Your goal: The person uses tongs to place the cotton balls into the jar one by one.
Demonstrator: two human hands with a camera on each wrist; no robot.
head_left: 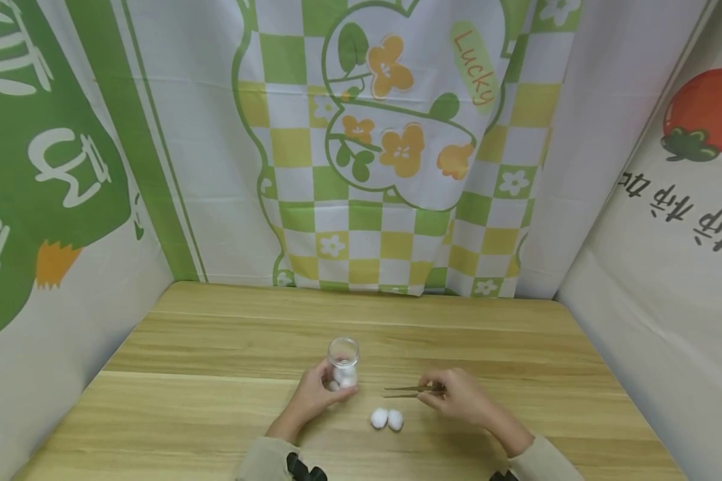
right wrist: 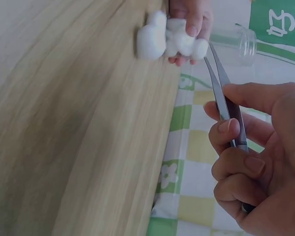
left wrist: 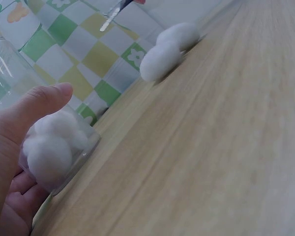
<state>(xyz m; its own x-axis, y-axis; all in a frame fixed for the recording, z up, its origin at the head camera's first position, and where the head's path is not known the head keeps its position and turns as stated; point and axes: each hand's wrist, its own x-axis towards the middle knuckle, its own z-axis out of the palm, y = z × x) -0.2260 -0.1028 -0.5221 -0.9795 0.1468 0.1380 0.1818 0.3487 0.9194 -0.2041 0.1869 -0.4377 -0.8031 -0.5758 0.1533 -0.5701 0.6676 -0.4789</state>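
My left hand [head_left: 313, 395] holds a clear glass jar [head_left: 343, 353], its thumb and fingers around the lower part. The jar stands upright on the table, with no lid on its mouth, and several white cotton balls [left wrist: 49, 157] lie in its bottom. To the right of the jar, my right hand [head_left: 463, 395] holds metal tweezers [right wrist: 219, 96] between thumb and fingers. Their tips are spread apart, point left toward the jar, and have nothing between them. Two cotton balls [head_left: 388, 419] lie side by side on the table, in front of the tweezers.
The wooden table [head_left: 228, 341] reaches back to a hanging cloth [head_left: 367, 260] with green and yellow checks. Printed cloths also hang at the left and right sides. Both forearms wear light sleeves [head_left: 544, 461] with dark straps near the lower edge of the head view.
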